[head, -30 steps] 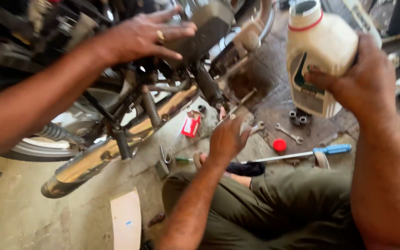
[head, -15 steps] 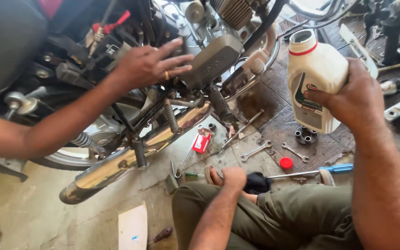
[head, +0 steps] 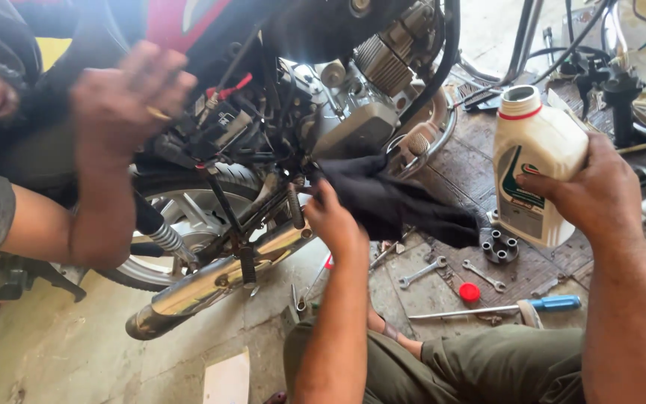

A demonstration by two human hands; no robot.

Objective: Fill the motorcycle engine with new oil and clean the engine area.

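My right hand (head: 600, 198) grips a white plastic oil bottle (head: 532, 161), upright and uncapped, at the right of the head view. Its red cap (head: 469, 292) lies on the floor below. My left hand (head: 330, 217) is raised in the middle of the view and clutches a black cloth (head: 405, 206), which hangs just below the motorcycle engine (head: 360, 112). My knees in olive trousers (head: 480, 366) fill the bottom edge.
A co-worker's hand (head: 125, 97) rests on the motorcycle frame at left, blurred. The chrome exhaust pipe (head: 218, 280) runs low across the left. Two wrenches (head: 422, 271), a blue-handled screwdriver (head: 555, 303) and a round metal hub (head: 499, 247) lie on the floor.
My left hand has come up from the floor with the black cloth to the engine. The co-worker's hand has shifted left. The bottle stays in my right hand.
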